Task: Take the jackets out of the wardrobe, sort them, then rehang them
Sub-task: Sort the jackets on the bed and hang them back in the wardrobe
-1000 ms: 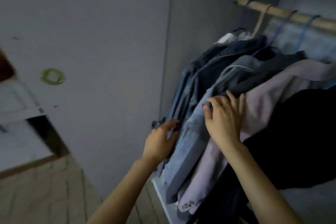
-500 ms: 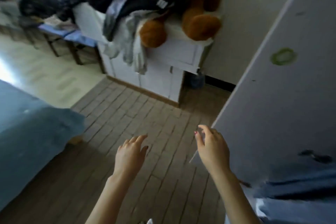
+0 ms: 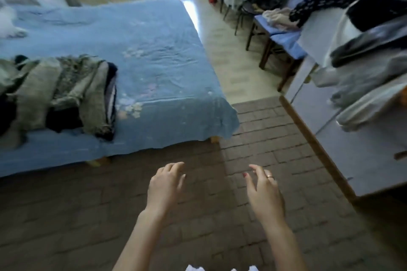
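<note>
A heap of grey-green and dark jackets [image 3: 63,92] lies on the left part of a bed with a blue cover [image 3: 163,66]. My left hand [image 3: 165,187] and my right hand [image 3: 264,191] hover side by side over the brick-pattern floor, in front of the bed. Both hold nothing, and their fingers are loosely bent. A ring sits on my right hand. The wardrobe and its hanging jackets are out of view.
A white cabinet [image 3: 326,94] stands at the right, piled with grey and dark clothes [image 3: 372,50]. Behind it are a blue-covered chair [image 3: 284,39] with laundry, a dark chair and a potted plant. A pale tiled floor [image 3: 233,55] runs beside the bed toward a bright doorway.
The view has swung left, away from the wardrobe and its door, to the bed. My hands have let go of the hanging jackets and now hang free over the floor.
</note>
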